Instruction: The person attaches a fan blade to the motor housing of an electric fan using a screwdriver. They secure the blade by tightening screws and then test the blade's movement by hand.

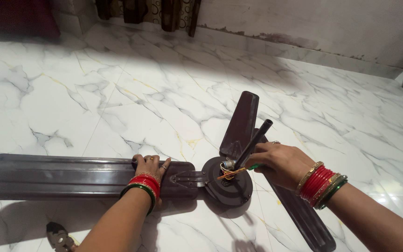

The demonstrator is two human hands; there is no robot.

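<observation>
Left hand (149, 169) presses dark brown fan blade (71, 176); right hand (276, 163) at hub (227, 184).

Left hand (149, 165) pressing flat on left fan blade (71, 176); right hand (278, 163) gripping screwdriver (239, 171) at hub (227, 183), near downrod (255, 142). Marble floor (117, 93) beneath.

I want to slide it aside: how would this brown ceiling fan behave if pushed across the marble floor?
The ceiling fan probably slides easily on the glossy floor. Its long blade would likely swing it round. The metal motor hub suggests weight.
</observation>
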